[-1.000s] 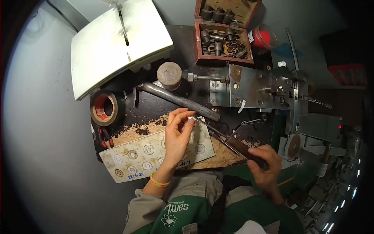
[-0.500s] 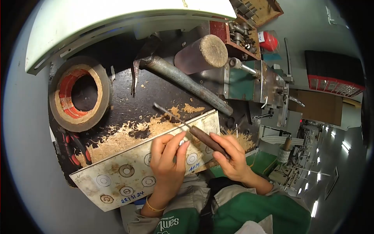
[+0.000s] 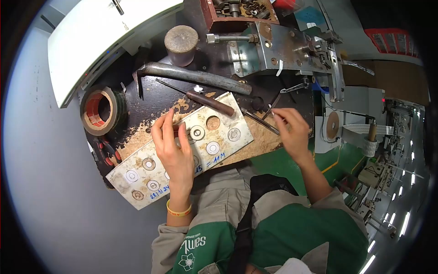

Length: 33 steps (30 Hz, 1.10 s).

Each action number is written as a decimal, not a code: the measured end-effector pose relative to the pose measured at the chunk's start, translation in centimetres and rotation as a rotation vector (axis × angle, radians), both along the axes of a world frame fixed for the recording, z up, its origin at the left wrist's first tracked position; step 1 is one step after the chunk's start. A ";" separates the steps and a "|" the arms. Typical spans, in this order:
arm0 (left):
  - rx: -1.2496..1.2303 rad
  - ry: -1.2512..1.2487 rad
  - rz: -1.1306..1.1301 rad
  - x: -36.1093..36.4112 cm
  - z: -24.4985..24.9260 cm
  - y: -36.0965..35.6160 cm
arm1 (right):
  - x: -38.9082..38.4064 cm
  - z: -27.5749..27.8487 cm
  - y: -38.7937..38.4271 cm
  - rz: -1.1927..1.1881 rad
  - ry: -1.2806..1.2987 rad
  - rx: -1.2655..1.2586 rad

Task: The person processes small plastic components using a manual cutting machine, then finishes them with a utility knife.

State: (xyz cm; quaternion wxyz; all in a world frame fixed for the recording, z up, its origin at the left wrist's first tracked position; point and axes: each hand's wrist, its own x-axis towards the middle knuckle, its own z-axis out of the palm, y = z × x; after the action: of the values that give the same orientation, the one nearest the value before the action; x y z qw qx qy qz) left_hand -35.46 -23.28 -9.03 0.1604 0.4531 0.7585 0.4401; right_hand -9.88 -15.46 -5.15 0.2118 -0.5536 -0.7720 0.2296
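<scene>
My left hand (image 3: 175,148) hovers over the worn white board (image 3: 150,176), fingers apart and holding nothing I can see. The board has ringed circles and blue handwriting. Beside those fingers a small metal ring (image 3: 197,133) lies on it. A wooden-handled tool (image 3: 211,103) with a thin metal shaft rests across the board's upper edge. To the right, my right hand (image 3: 292,130) is held with its fingers apart and empty, near a dark rod (image 3: 261,122) that lies at the board's right end.
A metal pipe hammer (image 3: 196,76), a cylindrical block (image 3: 181,44), a tape roll (image 3: 102,111) and red-handled pliers (image 3: 109,153) lie on the dark bench. Behind are a metal fixture (image 3: 287,49) and a red box of metal parts (image 3: 239,18).
My right hand has let go of the wooden-handled tool, which now lies on the board, and has moved right. My left fingers have opened. The view has shifted.
</scene>
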 end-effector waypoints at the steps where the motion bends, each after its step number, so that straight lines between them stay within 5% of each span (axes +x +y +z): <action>1: 0.000 0.026 0.010 0.0 0.2 0.0 | 1.2 -0.2 0.7 -0.062 0.026 -0.035; 6: -0.011 -0.154 -0.125 1.4 1.5 -0.8 | 4.6 -1.9 2.0 -0.276 0.145 -0.228; 10: -0.019 -0.148 -0.241 3.5 1.3 -3.1 | 3.9 -2.8 1.4 -0.195 0.116 -0.205; 22: -0.003 0.005 0.231 -5.6 2.9 -4.9 | 2.0 -0.4 0.7 0.024 0.090 -0.177; 29: -0.014 -0.205 -0.033 -1.9 2.5 -1.4 | -7.4 -1.2 2.6 0.420 -0.002 0.091; 33: -0.042 -0.259 -0.072 -0.9 2.8 -2.0 | -10.1 -1.3 3.6 0.413 -0.148 0.204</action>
State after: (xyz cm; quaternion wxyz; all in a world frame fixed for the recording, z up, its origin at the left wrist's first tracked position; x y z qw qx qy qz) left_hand -36.40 -25.32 -6.23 0.2822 0.4162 0.7237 0.4727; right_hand -19.99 -11.89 -6.44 0.1580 -0.3749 -0.9015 0.1476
